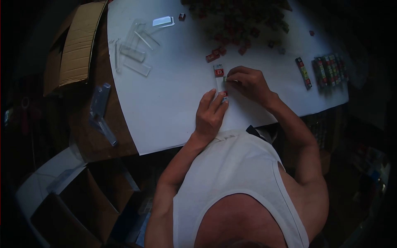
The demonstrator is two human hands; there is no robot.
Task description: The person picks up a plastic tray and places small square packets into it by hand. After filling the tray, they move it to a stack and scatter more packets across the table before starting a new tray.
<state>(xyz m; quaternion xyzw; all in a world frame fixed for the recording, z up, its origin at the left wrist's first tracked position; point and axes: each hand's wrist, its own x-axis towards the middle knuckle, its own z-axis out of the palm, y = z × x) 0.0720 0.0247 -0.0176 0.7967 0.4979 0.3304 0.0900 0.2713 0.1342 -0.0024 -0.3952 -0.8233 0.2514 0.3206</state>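
A narrow clear plastic case (pixel 219 85) lies in front of me on the white tabletop, with a red-and-black small box (pixel 219 73) near its far end and another red piece by its near end. My left hand (pixel 210 115) grips the near end, its fingers bent over the case and partly hiding it. Thumb and fingertips of my right hand (pixel 250 82) pinch a small green block (pixel 225 79) at the case's right side. Just beyond the case are a few loose red blocks (pixel 213 56).
A dark heap of small red and green blocks (pixel 244 25) covers the far side. Empty clear cases (pixel 134 53) lie at left, near a cardboard box (pixel 82 41). Filled cases (pixel 329 70) stand grouped at right, with a single filled case (pixel 303 73) beside them.
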